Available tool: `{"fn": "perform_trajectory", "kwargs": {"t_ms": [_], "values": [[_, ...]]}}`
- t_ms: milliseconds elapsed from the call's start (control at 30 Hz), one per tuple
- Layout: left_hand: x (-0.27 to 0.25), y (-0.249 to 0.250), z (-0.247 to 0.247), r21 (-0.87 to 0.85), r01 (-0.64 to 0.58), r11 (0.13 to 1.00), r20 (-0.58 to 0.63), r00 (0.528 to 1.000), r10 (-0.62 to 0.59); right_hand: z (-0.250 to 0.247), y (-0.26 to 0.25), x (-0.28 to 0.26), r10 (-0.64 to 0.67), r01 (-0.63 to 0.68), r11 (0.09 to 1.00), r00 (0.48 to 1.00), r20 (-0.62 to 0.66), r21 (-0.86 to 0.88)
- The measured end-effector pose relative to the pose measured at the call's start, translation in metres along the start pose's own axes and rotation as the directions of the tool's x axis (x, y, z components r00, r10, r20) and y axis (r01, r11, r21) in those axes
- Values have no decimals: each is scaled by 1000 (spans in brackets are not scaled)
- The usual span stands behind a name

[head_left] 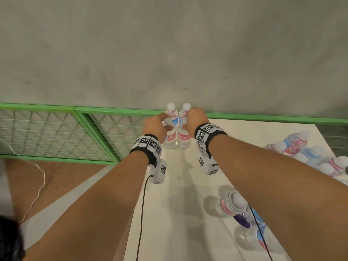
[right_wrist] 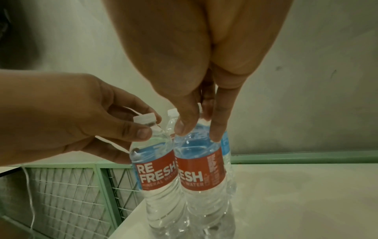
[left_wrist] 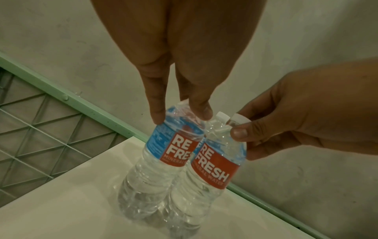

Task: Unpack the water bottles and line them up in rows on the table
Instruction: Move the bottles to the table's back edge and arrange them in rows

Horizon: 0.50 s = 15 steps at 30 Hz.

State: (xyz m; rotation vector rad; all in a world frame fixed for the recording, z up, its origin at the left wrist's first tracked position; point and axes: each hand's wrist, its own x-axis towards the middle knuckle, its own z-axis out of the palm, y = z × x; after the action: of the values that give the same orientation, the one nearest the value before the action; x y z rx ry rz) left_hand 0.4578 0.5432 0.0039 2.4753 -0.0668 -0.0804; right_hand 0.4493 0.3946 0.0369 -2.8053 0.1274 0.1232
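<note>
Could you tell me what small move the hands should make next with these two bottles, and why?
Probably let go and lift both hands away: the left hand and right hand each hold a front bottle already standing upright on the table behind two others.

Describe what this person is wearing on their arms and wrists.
Both forearms are bare, no sleeves. Each wrist has a black band carrying white blocks printed with black square tag markers. A thin black cable trails from the left unit; another runs under the right forearm.

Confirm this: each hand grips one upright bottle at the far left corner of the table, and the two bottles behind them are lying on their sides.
Wrong on one count: the two rear bottles stand upright, as the head view shows. Left hand and right hand each grip one upright front bottle at the table corner.
</note>
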Motion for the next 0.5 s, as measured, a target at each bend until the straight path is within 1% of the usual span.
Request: {"fn": "perform_trajectory", "kwargs": {"t_ms": [133, 167, 233, 300, 333, 433, 500], "values": [[8, 5, 2, -39, -5, 999, -15, 1000, 4, -3, 1, 11, -7, 7, 1000, 1000, 7, -17], [10, 6, 3, -15, -25, 1000, -12, 1000, 24, -3, 2, 12, -10, 11, 1000, 1000, 12, -15], [13, 7, 4, 92, -71, 993, 5, 998, 70, -3, 4, 14, -22, 22, 1000, 1000, 18, -14], [13, 6, 3, 170, -94, 981, 31, 995, 90, -3, 5, 14, -28, 28, 999, 999, 23, -18], [12, 4, 3, 163, -105, 981, 40, 994, 99, -4, 4, 15, -26, 27, 999, 999, 28, -20], [11, -8, 1, 3, -198, 980, 16, 980, 197, -5, 2, 14, -26, 28, 999, 999, 42, -26], [11, -14, -1, -71, -249, 966, 33, 967, 252, -5, 2, 14, -32, 33, 999, 999, 40, -18]]}}
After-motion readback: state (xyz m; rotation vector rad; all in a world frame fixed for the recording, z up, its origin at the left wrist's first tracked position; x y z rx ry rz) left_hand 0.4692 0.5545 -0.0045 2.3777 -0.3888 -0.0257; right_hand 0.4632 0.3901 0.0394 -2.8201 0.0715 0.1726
